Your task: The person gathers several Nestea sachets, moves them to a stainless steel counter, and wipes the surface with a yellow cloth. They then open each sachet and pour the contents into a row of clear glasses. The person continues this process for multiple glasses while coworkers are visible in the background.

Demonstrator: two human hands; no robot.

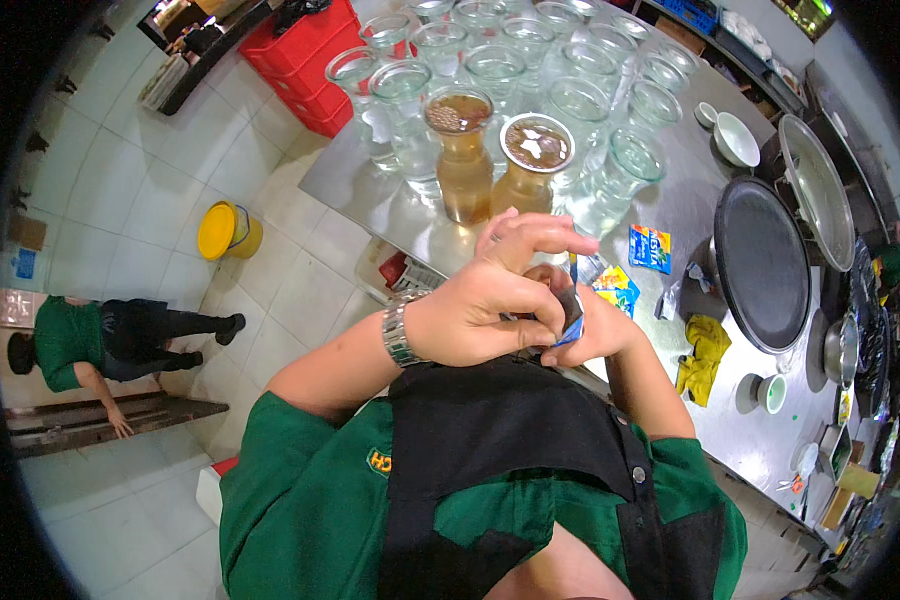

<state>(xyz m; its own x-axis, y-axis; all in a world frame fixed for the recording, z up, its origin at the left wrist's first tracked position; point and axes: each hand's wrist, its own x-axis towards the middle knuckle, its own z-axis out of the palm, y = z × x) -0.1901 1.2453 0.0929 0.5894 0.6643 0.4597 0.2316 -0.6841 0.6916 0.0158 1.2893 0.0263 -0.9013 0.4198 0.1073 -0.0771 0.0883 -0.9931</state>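
Observation:
In front of my chest, my left hand (487,300), with a metal-band watch (395,328) at its wrist, pinches a small foil drink sachet (573,319) between thumb and forefinger. My right hand (600,337) grips the same sachet from the other side, its fingers partly hidden behind the left. Just beyond stand two glass carafes of brown liquid, a left carafe (465,169) and a right carafe (529,184), bubbles or froth on top. Right of my hands lie a blue and yellow Nestea sachet (650,249) and more bright packets (619,291).
Several carafes of clear look (495,71) crowd the steel table (757,427). At right are a black round tray (763,262), a yellow-green cloth (703,360), and bowls (736,140). Red crates (300,67) and a yellow bucket (229,231) stand on the floor; another person (120,337) is at left.

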